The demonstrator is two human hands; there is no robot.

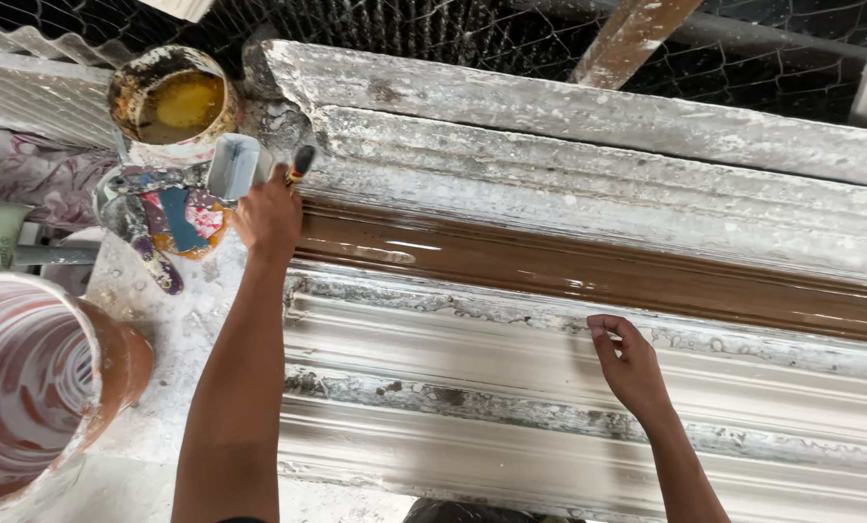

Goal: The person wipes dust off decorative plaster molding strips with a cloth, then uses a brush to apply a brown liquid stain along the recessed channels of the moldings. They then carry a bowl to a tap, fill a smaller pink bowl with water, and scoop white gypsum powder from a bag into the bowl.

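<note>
My left hand (269, 218) is closed around a paintbrush (301, 163) whose dark tip sticks up past my fingers, at the left end of a glossy brown wet strip (569, 271) on a long ribbed plaster moulding (511, 368). My right hand (627, 363) rests with curled fingers on a pale ridge of the moulding just below the brown strip, holding nothing.
A tin of yellowish liquid (174, 102) stands at the far left. Below it lie a paint-smeared scraper and tools (167, 223) and a small white cup (232, 165). A large bucket (27, 383) sits at the near left. Wire mesh (453, 39) lies behind.
</note>
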